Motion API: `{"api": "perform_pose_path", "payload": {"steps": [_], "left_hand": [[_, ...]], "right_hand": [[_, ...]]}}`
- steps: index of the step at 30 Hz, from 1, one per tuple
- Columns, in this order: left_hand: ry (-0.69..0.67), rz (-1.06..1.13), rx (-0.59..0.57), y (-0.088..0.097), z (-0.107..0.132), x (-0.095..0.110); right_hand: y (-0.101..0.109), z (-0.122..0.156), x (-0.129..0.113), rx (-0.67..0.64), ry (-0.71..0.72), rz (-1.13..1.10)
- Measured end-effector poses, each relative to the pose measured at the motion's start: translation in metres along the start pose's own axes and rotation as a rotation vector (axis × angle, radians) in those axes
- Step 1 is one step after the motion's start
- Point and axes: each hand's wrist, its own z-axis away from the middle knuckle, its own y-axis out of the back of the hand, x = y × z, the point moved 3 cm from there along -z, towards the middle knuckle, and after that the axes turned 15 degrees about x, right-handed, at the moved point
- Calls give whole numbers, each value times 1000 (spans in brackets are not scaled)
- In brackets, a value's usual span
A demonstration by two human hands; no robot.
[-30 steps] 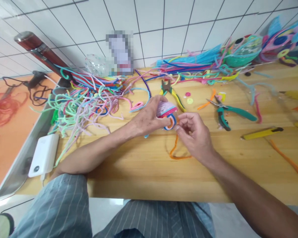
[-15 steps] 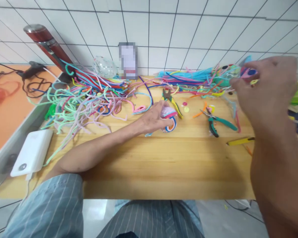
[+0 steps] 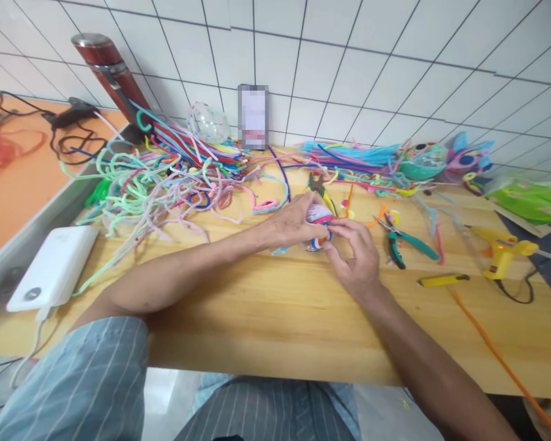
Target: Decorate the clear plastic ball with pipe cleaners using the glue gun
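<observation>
My left hand (image 3: 291, 225) is closed around a small coiled pipe-cleaner piece (image 3: 318, 215), pink on top with blue, red and orange rings below, and holds it on the wooden table (image 3: 275, 318). My right hand (image 3: 354, 252) is at the coil's right side, fingers pinched against it. A thin orange pipe cleaner (image 3: 349, 201) rises just behind my right fingers; I cannot tell whether they hold it.
A heap of coloured pipe cleaners (image 3: 165, 177) lies at the back left, a blue bundle (image 3: 349, 154) at the back. Yellow-handled pliers (image 3: 322, 190), green-handled pliers (image 3: 401, 240), a yellow cutter (image 3: 442, 280), a yellow glue gun (image 3: 502, 251) and a white power bank (image 3: 52, 267) are around.
My right hand, raised high at the right half a second ago, has come back down to the coil. My left hand stayed on the coil. The view tilted up slightly.
</observation>
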Motion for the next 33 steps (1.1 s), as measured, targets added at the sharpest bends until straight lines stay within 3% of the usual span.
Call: {"api": "perform_pose_path", "payload": {"steps": [7,16,25,33], "left_hand": [[-24,-36,-17,-1,0,-1],[-62,-2,4,-2,-1,-3],[16,48,-90,1,-4,-1],[-38,29,-55,1,-3,-2]], "right_hand": [[0,4,0,6,119,25],[-1,7,3,-2,92,41],[-3,8,3,20,31,20],[-3,7,1,5,82,59]]}}
